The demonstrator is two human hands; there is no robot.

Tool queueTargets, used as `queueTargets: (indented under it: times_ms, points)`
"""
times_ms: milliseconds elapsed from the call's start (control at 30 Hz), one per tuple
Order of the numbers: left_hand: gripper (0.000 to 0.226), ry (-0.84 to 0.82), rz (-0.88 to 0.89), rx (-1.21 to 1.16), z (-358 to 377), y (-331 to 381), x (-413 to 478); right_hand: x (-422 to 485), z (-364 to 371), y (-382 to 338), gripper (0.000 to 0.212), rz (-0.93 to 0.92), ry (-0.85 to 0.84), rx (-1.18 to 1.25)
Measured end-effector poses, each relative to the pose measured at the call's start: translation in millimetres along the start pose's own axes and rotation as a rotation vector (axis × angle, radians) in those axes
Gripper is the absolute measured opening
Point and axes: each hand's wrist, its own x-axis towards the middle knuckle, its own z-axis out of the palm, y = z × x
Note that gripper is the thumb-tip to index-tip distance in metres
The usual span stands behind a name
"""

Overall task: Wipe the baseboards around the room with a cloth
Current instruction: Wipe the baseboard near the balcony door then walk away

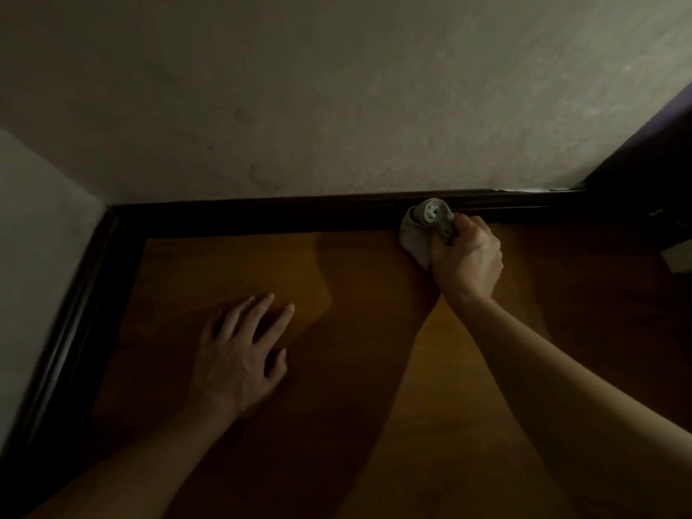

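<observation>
Cloth (421, 228), grey and bunched, is gripped in the right hand (466, 258) and pressed against the dark baseboard (262, 216) along the far wall (337, 106) (toward its right end). The left hand (239, 350) lies flat on the wooden floor (430, 406), fingers spread, holding nothing.

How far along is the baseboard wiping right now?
Done: nothing shows as finished; the dim light hides any wiped stretch. In hand: the right hand grips a grey cloth against the far-wall baseboard, left hand flat on the wooden floor. Left: possibly the side-wall baseboard.
</observation>
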Motion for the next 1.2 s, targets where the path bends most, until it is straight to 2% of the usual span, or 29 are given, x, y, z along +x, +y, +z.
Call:
queueTargets:
  times_ms: [167, 300, 367, 433, 533, 600, 700, 800, 867, 1000, 1200]
  points:
    - [0.065, -0.016, 0.001, 0.013, -3, 1, -1, 1, 0, 5, 0.021, 0.041, 0.037, 0.035]
    - [0.066, -0.026, 0.005, 0.023, -4, 2, 0, -1, 2, 0, 0.021, -0.023, -0.010, 0.025]
    - [0.066, -0.025, 0.001, 0.027, -3, 2, 0, 0, 1, 2, 0.020, 0.008, 0.011, 0.026]
    - [0.066, -0.032, 0.000, 0.024, -2, 1, -1, -3, 3, 1, 0.022, 0.061, 0.043, 0.046]
    - [0.065, -0.032, 0.010, 0.020, -1, -1, 1, -10, 10, -17, 0.032, 0.016, -0.012, 0.067]
    - [0.066, -0.031, 0.026, 0.021, -1, -2, 2, -13, 15, -25, 0.027, -0.031, -0.048, 0.055]
    - [0.066, -0.023, 0.011, 0.011, 0, -2, 2, -12, 15, -18, 0.024, 0.012, -0.003, 0.062]
    - [0.065, -0.014, 0.017, 0.003, 0, -3, 2, -15, 16, -19, 0.029, 0.042, 0.041, 0.081]
    - [0.066, -0.022, 0.030, 0.011, 1, -5, 2, -19, 21, -32, 0.039, -0.018, -0.008, 0.088]
    - [0.072, -0.053, 0.011, 0.000, 1, -2, 10, -25, 35, -49, 0.022, -0.079, -0.082, 0.061]
    - [0.072, 0.024, -0.030, -0.090, -8, 42, 41, -6, 12, -12, 0.023, -0.050, -0.058, 0.035]
